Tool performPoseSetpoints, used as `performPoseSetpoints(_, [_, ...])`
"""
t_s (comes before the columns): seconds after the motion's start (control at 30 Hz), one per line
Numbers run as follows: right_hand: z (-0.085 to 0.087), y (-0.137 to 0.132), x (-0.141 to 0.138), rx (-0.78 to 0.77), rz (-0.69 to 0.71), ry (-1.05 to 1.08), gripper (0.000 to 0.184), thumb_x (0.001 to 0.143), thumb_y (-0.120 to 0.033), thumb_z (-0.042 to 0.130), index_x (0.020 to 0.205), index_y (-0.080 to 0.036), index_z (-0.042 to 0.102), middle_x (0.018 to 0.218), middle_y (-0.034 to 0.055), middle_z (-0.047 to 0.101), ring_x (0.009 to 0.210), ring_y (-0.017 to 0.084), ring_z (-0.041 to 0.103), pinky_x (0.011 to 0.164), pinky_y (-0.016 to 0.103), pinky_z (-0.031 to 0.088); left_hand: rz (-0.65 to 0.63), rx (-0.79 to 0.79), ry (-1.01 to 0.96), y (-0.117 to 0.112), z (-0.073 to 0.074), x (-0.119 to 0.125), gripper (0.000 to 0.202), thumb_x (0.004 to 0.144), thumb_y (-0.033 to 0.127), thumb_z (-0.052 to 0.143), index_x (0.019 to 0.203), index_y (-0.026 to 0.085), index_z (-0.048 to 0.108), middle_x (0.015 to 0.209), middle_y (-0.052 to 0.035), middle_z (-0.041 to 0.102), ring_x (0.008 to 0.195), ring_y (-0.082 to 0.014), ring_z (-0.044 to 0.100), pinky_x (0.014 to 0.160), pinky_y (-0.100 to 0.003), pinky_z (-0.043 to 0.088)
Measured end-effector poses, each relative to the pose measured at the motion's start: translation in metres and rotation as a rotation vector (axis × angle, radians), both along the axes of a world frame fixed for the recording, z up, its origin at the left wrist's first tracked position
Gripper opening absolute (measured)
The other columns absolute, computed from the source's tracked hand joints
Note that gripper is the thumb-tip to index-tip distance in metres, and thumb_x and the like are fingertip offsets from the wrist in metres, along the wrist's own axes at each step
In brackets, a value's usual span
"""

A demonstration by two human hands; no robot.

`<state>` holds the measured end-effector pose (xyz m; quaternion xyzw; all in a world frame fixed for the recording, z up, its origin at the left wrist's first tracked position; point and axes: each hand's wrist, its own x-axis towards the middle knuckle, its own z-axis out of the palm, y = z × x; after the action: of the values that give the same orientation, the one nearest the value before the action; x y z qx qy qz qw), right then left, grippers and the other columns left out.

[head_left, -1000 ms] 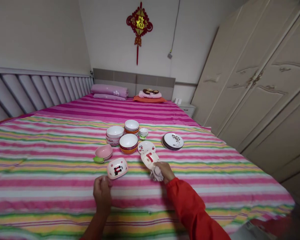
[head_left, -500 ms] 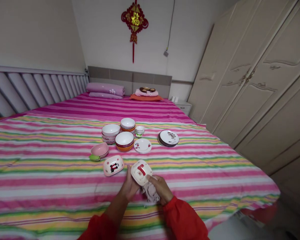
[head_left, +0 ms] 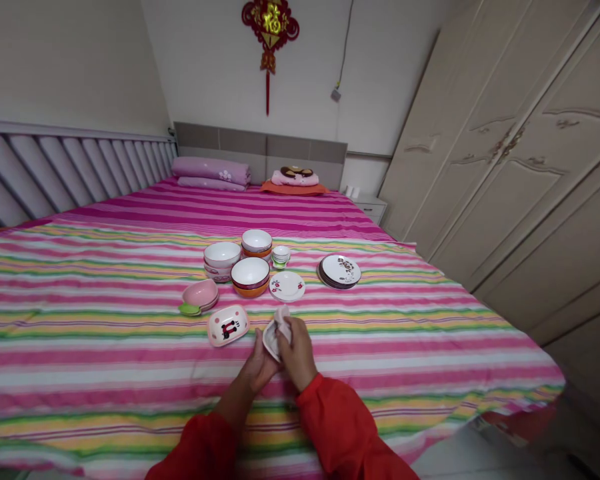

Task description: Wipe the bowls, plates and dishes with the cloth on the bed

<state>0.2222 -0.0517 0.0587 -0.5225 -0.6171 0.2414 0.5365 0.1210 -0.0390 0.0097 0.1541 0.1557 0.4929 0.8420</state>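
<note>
My left hand (head_left: 261, 365) is closed around the near left edge of a small whitish dish (head_left: 270, 341), held tilted above the bed. Over the dish's inner face my right hand (head_left: 298, 352) presses a pale cloth (head_left: 282, 321), bunched in its fingers. The hand and cloth hide much of the dish. Just left of them a pink rectangular dish (head_left: 228, 326) with a red and black cartoon print lies on the sheet. Beyond my hands rests a white plate (head_left: 287, 286) with red flowers.
Stacked bowls (head_left: 251, 274) stand past the dishes, beside small cups (head_left: 281, 256). Pink bowls (head_left: 200, 295) with a green leaf-shaped part sit left. A pile of flowered plates (head_left: 339, 271) lies right. Everything rests on a striped sheet (head_left: 130, 373); a wardrobe (head_left: 505, 167) stands right.
My right hand has moved up and left from the dish's lower right rim, bringing the cloth onto its inner face. My left hand still holds the dish. The view has shifted slightly.
</note>
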Motion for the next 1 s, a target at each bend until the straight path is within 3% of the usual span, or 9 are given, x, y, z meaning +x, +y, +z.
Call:
performPoseSetpoints(0.17, [-0.004,-0.012,-0.015,0.028,0.159,-0.390,0.033,0.082,-0.015,0.047,0.113,-0.015,0.057,0.115,0.0138,0.059,0.110,0.025,0.052,0.097,0.039,0.040,0.042,-0.120,0.115,-0.004,0.006,-0.004,0.062,0.089,0.058,0.034,0.134,0.018,0.047,0.118,-0.0117,0.066,0.115,-0.0237,0.058,0.106,-0.039,0.036])
performPoseSetpoints(0.3, [0.008,-0.011,0.011,0.080,0.392,-0.598,0.026,0.077,-0.006,0.047,0.093,-0.018,0.064,0.101,0.0063,0.064,0.097,0.019,0.056,0.090,0.030,0.042,0.073,-0.086,0.070,-0.005,0.008,-0.001,0.065,0.088,0.060,0.033,0.132,0.016,0.049,0.118,-0.0122,0.066,0.116,-0.0246,0.057,0.106,-0.041,0.036])
performPoseSetpoints(0.4, [0.018,-0.009,0.029,0.080,0.480,-0.774,0.021,0.077,-0.006,0.048,0.078,-0.018,0.065,0.085,0.0042,0.065,0.083,0.017,0.057,0.081,0.027,0.042,0.040,-0.049,0.060,-0.005,0.006,0.000,0.062,0.089,0.058,0.033,0.130,0.014,0.051,0.117,-0.0136,0.066,0.118,-0.0260,0.055,0.105,-0.044,0.036])
performPoseSetpoints(0.5, [0.029,-0.009,0.037,0.046,0.396,-0.982,0.016,0.078,-0.010,0.052,0.072,-0.015,0.066,0.075,0.0073,0.064,0.076,0.019,0.056,0.074,0.029,0.042,-0.014,-0.026,0.035,-0.006,0.002,-0.001,0.061,0.089,0.057,0.035,0.130,0.016,0.051,0.119,-0.0139,0.065,0.118,-0.0266,0.054,0.104,-0.045,0.036])
performPoseSetpoints(0.57, [0.034,-0.008,0.037,0.075,0.305,-1.048,0.016,0.081,-0.014,0.052,0.079,-0.013,0.068,0.080,0.0112,0.065,0.081,0.022,0.057,0.074,0.032,0.042,-0.018,-0.015,-0.005,-0.005,0.001,-0.002,0.061,0.089,0.058,0.034,0.132,0.018,0.050,0.119,-0.0130,0.065,0.118,-0.0263,0.055,0.104,-0.045,0.036])
performPoseSetpoints(0.7, [0.027,0.002,0.036,0.265,0.350,-1.029,0.028,0.090,-0.017,0.046,0.111,-0.012,0.063,0.117,0.0134,0.062,0.113,0.026,0.051,0.092,0.036,0.041,0.026,-0.051,-0.042,0.000,-0.002,-0.001,0.054,0.091,0.053,0.034,0.134,0.023,0.047,0.111,-0.0084,0.069,0.110,-0.0223,0.060,0.103,-0.044,0.037])
performPoseSetpoints(0.77, [0.018,0.008,0.038,0.274,0.363,-1.014,0.032,0.091,-0.017,0.045,0.120,-0.014,0.059,0.132,0.0121,0.054,0.124,0.026,0.044,0.098,0.038,0.039,0.053,-0.071,-0.043,0.001,-0.002,-0.001,0.050,0.092,0.049,0.035,0.134,0.024,0.047,0.108,-0.0067,0.070,0.105,-0.0201,0.062,0.103,-0.042,0.037])
performPoseSetpoints(0.9, [0.009,0.008,0.040,0.139,0.306,-0.979,0.030,0.089,-0.016,0.048,0.115,-0.017,0.062,0.135,0.0098,0.052,0.126,0.026,0.042,0.098,0.037,0.039,0.027,-0.045,-0.042,0.001,-0.003,0.000,0.054,0.091,0.052,0.037,0.135,0.022,0.046,0.117,-0.0093,0.066,0.113,-0.0231,0.058,0.103,-0.044,0.036])
performPoseSetpoints(1.0, [0.014,-0.004,0.039,0.045,0.316,-0.968,0.022,0.084,-0.015,0.052,0.100,-0.015,0.066,0.116,0.0115,0.061,0.114,0.025,0.049,0.091,0.036,0.041,0.010,-0.019,-0.042,-0.002,0.000,0.001,0.056,0.090,0.052,0.040,0.135,0.019,0.046,0.122,-0.0119,0.064,0.117,-0.0251,0.055,0.104,-0.044,0.035])
